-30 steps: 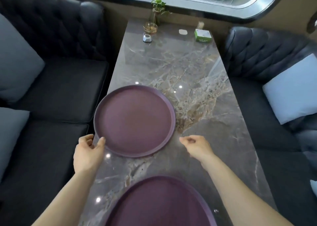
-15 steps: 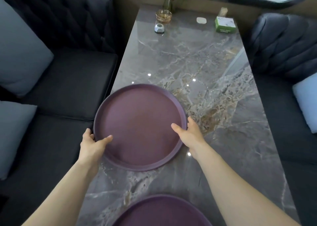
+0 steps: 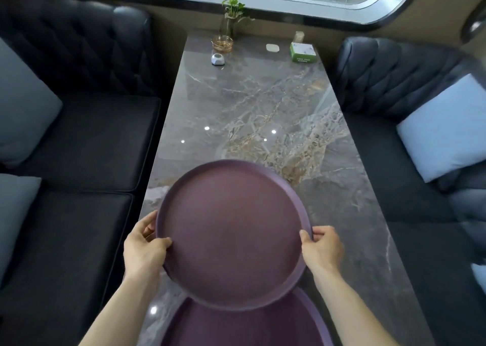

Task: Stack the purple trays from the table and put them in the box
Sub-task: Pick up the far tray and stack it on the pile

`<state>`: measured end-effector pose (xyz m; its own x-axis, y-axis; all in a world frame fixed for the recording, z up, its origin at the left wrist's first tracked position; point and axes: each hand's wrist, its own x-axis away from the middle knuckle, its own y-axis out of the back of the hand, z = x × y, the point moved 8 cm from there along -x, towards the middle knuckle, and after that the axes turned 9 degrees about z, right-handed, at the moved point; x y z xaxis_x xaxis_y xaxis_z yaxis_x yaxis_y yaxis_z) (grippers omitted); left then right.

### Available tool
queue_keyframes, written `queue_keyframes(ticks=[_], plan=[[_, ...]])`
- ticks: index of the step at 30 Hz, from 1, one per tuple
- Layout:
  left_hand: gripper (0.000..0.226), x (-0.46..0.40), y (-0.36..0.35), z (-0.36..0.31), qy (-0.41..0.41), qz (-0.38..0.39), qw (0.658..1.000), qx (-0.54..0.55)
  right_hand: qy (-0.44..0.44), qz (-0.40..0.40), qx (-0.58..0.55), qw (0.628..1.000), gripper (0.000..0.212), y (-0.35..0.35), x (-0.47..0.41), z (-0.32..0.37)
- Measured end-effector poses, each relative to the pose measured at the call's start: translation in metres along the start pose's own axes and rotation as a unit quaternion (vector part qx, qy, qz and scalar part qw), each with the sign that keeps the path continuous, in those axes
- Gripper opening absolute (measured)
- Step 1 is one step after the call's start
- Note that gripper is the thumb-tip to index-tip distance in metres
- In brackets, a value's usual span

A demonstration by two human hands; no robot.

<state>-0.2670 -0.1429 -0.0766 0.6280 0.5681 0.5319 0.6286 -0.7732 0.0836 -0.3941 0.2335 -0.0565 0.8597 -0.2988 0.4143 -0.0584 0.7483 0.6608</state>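
A round purple tray [image 3: 232,234] is lifted off the marble table [image 3: 263,103] and held over the near end. My left hand [image 3: 143,251] grips its left rim, thumb on top. My right hand [image 3: 322,248] grips its right rim. A second purple tray [image 3: 236,324] lies flat on the table below, at the bottom edge of the view; the lifted tray's near rim overlaps its far part. No box is in view.
At the table's far end stand a glass vase with a plant [image 3: 231,17], an amber glass dish [image 3: 222,43], a small white device [image 3: 217,59] and a green-and-white box [image 3: 303,52]. Dark sofas with pale cushions [image 3: 444,127] flank both long sides.
Both hands closed on the far tray's rim, lifted it and drew it toward me, so it now overlaps the near tray. The camera view shifted too.
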Motion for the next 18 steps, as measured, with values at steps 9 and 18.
queue_keyframes(ticks=[9,18], plan=[[0.062,0.087,0.030,0.057,-0.006,0.030,0.989,-0.143,-0.053,-0.041,0.011,0.998,0.022,0.045,0.118,-0.112],[0.047,0.133,0.059,0.098,-0.024,0.029,0.970,-0.239,-0.078,-0.056,0.040,0.995,0.016,0.044,0.188,-0.181]])
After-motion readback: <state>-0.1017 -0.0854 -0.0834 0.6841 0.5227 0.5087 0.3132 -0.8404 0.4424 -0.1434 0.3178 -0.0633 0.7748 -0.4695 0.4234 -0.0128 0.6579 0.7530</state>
